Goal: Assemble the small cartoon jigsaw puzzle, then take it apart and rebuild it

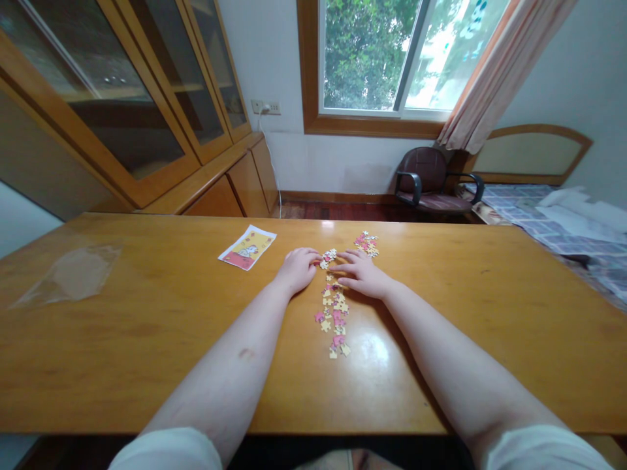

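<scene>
Your left hand (298,269) rests on the honey-coloured wooden table (147,365), its fingers (311,258) together and slightly curled, their tips just beside a small cluster of jigsaw pieces (328,258); from this view you cannot tell whether they pinch anything. Your right hand (361,274) lies opposite, palm down, its fingers (345,269) loosely apart and stretched toward the same cluster, holding nothing that shows. The cluster sits between your two hands. Below it, a loose column of yellow and pink pieces (334,316) runs toward you, and a second heap of pieces (366,244) lies just beyond your right hand. To the left of your left hand lies a printed card (247,247) with a red and yellow cartoon picture, set at a slant on the tabletop, and farther left a crumpled transparent plastic bag (68,275). Beyond the table stand a wooden cabinet with glass doors (112,98), a dark padded armchair (431,179) below a window (362,59) with a peach curtain (504,65), and a bed (553,222) with a checked cover.
</scene>
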Available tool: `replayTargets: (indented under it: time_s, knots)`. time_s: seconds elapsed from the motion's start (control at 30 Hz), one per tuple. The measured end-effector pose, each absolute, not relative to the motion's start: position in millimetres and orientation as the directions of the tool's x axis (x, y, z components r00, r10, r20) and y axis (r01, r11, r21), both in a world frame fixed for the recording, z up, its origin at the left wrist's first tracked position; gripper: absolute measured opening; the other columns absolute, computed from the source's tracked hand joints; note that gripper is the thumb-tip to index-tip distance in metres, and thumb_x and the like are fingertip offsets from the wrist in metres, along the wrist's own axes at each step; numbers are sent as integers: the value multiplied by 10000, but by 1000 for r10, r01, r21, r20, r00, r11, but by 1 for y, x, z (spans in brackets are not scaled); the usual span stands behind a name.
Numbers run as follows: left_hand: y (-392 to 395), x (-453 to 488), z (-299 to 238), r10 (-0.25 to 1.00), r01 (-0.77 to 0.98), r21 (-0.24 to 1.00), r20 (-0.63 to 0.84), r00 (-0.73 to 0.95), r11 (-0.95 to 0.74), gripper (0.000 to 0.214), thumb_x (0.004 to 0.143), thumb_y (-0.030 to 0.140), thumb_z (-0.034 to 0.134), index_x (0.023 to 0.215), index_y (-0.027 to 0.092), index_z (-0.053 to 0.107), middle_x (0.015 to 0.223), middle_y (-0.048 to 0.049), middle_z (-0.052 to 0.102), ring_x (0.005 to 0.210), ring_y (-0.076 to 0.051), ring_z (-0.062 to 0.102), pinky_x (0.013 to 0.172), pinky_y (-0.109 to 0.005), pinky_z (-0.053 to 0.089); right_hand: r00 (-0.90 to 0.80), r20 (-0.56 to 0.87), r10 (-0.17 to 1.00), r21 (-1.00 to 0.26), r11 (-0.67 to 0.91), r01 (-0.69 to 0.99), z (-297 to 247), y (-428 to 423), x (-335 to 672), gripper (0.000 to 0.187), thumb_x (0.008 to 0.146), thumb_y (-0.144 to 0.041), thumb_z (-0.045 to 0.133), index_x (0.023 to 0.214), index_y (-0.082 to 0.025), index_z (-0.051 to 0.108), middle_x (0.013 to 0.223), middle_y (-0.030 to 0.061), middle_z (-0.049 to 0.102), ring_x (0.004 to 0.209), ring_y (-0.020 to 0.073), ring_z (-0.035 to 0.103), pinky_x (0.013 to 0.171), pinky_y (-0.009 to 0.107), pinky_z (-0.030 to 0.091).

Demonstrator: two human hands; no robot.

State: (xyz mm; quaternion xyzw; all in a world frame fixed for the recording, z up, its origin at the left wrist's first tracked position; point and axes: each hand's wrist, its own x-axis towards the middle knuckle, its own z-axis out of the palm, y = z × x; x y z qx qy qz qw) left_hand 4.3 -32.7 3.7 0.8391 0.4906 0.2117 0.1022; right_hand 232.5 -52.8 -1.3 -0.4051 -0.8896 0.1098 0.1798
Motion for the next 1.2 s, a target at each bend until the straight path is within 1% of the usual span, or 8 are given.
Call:
replayTargets:
  time_s: [0.1,0.33,0.4,0.53,0.67,0.97,1.07,1.2]
  knots:
    - [-33,4,3,875,793,372,258,411,-482,288,795,181,506,967,247,726,1118,-42,659,1084,-224,556,1006,-399,409,-574,204,793,-301,609,734,-6,-51,234,305,890,-468,533,1128,-348,681,1367,44,509,1308,334,335,1069,593,205]
    - [-36,6,2,817,733,362,250,519,-576,182,806,297,579,908,276,728,1129,-28,643,1086,-225,544,1002,-402,400,-275,353,894,-269,379,886,-14,-39,243,274,899,-424,526,900,-264,750,1130,69,648,1178,296,451,1065,598,204]
    - [-35,6,1,806,721,360,251,536,-592,189,801,312,597,940,281,722,1152,-25,635,1100,-226,537,1008,-403,393,-309,350,885,-265,409,873,-13,-39,243,276,893,-429,535,951,-255,741,1161,77,636,1191,301,444,1066,579,225]
    - [-33,5,-3,809,719,371,251,531,-588,169,801,346,616,908,273,725,1153,-29,636,1115,-229,533,1017,-412,387,-506,279,816,-261,571,778,-8,-47,237,345,891,-450,536,1166,-285,663,1325,75,542,1282,312,365,1075,549,244]
    - [-31,5,-5,800,699,390,266,538,-599,156,820,338,604,852,259,734,1123,-31,656,1109,-218,546,1020,-399,394,-599,210,773,-287,634,718,-4,-51,234,373,881,-476,546,1207,-319,634,1380,60,497,1305,322,341,1075,557,243]
    - [-28,5,-2,852,770,367,242,464,-523,177,815,321,597,854,249,755,1069,-44,677,1044,-238,578,971,-401,435,-637,118,762,-335,635,696,-3,-53,231,378,882,-545,507,1202,-387,631,1436,40,439,1338,351,307,1078,587,214]
    - [-30,5,-1,856,770,374,242,456,-516,158,801,296,606,859,255,747,1082,-35,671,1062,-230,570,983,-389,426,-621,115,776,-318,621,717,-3,-52,232,339,901,-510,494,1165,-374,659,1401,36,480,1333,356,308,1077,610,191]
    - [-32,6,1,850,761,379,243,468,-527,148,796,269,594,817,253,739,1084,-29,666,1065,-219,564,991,-382,419,-598,175,782,-289,622,728,-3,-51,233,335,916,-430,501,1204,-332,641,1377,49,505,1322,330,323,1083,574,219]
